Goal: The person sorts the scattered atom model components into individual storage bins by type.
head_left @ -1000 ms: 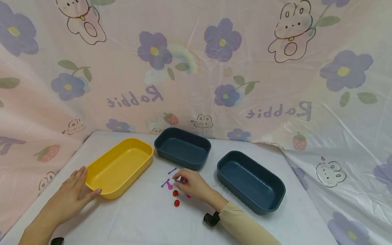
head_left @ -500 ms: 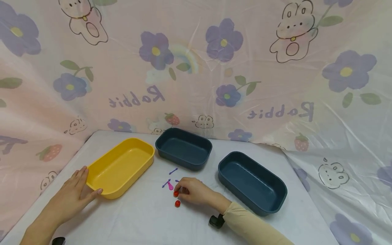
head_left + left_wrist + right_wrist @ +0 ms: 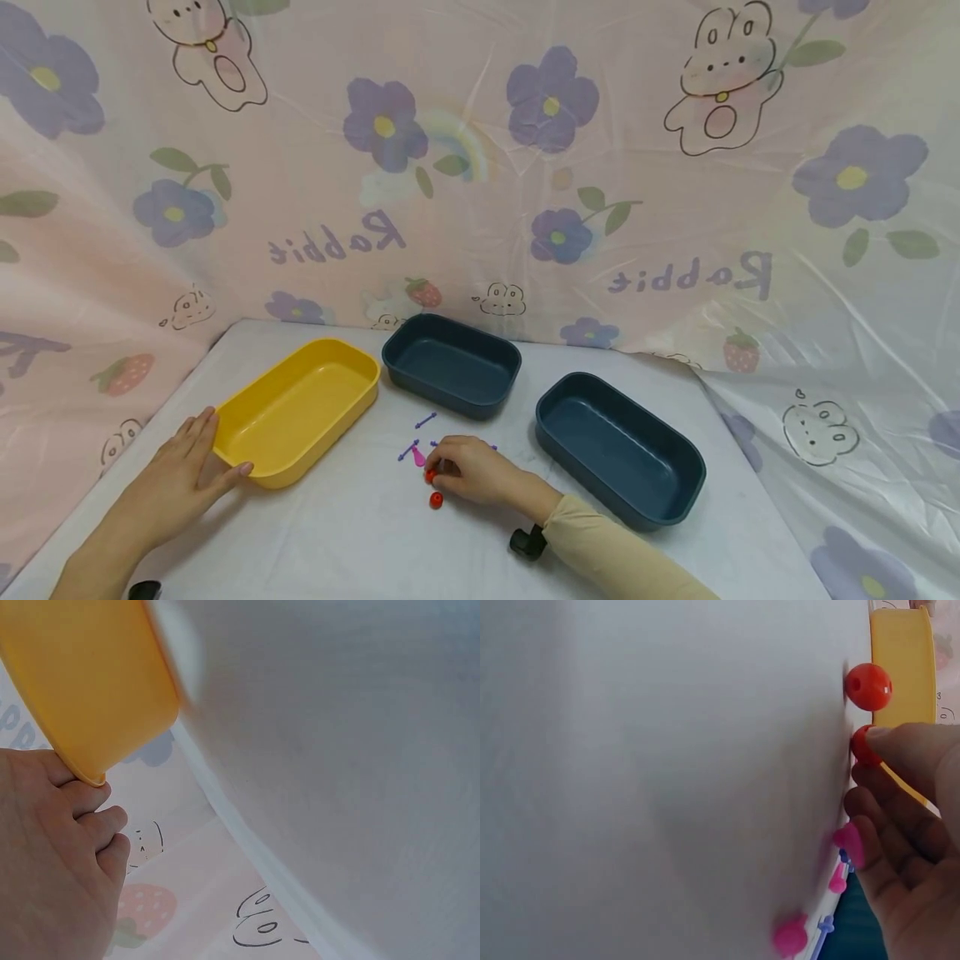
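My right hand pinches a round red bead between thumb and index finger, low over the white tabletop. A second red bead with a hole lies just in front of it. In the right wrist view, a pink piece overlaps the lower fingers, and another pink piece lies beyond them. Thin purple sticks with knobbed ends and a pink teardrop-shaped piece lie by the right fingertips. My left hand rests with extended fingers at the near-left corner of a yellow tray.
Behind the small pieces stands a dark blue tray. Another dark blue tray is to the right, close to the right forearm. A patterned fabric backdrop rises behind the table.
My right hand has come toward me from the purple sticks to the nearer red beads, and its fingers have closed on one. The left hand stays at the yellow tray.
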A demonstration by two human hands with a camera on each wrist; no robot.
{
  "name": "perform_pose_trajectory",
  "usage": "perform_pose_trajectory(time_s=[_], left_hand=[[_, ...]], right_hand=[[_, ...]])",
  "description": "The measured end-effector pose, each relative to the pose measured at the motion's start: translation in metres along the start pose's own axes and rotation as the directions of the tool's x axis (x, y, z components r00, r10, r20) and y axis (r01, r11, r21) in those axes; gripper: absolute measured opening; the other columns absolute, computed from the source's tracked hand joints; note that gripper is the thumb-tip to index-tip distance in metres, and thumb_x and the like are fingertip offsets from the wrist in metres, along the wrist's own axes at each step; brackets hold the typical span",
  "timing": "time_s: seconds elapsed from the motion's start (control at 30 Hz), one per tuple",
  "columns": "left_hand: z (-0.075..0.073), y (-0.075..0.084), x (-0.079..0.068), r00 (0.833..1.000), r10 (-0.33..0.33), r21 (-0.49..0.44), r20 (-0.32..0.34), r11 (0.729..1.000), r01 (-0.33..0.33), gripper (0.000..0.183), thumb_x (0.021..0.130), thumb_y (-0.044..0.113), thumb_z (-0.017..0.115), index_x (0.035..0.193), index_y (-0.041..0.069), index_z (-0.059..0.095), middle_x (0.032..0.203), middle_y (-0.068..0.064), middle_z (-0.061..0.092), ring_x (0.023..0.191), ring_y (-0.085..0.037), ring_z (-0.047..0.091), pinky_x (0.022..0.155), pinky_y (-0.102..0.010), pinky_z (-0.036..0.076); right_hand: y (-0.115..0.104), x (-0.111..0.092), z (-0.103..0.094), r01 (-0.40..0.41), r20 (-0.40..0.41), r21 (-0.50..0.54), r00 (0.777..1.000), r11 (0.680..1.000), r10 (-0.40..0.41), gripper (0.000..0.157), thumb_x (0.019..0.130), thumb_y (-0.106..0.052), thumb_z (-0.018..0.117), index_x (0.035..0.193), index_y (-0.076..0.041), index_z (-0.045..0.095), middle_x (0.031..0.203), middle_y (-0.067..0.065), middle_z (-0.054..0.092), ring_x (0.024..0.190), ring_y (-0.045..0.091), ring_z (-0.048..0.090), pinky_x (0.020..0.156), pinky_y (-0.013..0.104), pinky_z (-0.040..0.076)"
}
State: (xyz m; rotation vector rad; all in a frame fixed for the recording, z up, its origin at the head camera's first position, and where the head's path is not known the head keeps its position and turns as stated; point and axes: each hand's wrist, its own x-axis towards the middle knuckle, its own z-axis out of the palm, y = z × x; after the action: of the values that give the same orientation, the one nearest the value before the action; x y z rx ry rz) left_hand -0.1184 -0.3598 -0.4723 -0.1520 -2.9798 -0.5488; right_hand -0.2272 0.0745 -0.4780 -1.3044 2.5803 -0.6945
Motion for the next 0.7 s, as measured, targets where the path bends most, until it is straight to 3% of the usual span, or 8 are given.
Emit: perform_pose_trajectory(time_s=[0.47, 0.7], left_hand=[[-0.0014, 0.0012, 0.0009, 1.0, 0.006, 0.008, -0.015, 1.0, -0.006, 0.099, 0.103, 0.053, 0.057, 0.159, -0.014, 0.01, 0.166, -0.037, 0.007, 0.153, -0.058, 0.005, 0.124, -0.062, -0.008], [-0.0008, 0.0019, 0.0006, 1.0, 0.006, 0.021, -0.029, 1.0, -0.005, 0.099, 0.103, 0.053, 0.058, 0.159, -0.015, 0.012, 0.165, -0.038, 0.01, 0.152, -0.059, 0.008, 0.124, -0.063, -0.006]], right_hand=[[0.002, -0.0024, -0.0002, 0.013, -0.052, 0.057, 0.999, 0.998, -0.01, 0.013, 0.096, -0.015, 0.077, 0.109, -0.017, 0.073, 0.098, -0.011, 0.065, 0.085, -0.001, 0.057, 0.075, 0.011, 0.05], [-0.004, 0.0047, -0.0064, 0.056, -0.145, 0.111, 0.989, 0.992, -0.04, 0.016, 0.097, -0.013, 0.076, 0.113, -0.014, 0.073, 0.104, -0.006, 0.069, 0.09, 0.007, 0.062, 0.078, 0.016, 0.055]])
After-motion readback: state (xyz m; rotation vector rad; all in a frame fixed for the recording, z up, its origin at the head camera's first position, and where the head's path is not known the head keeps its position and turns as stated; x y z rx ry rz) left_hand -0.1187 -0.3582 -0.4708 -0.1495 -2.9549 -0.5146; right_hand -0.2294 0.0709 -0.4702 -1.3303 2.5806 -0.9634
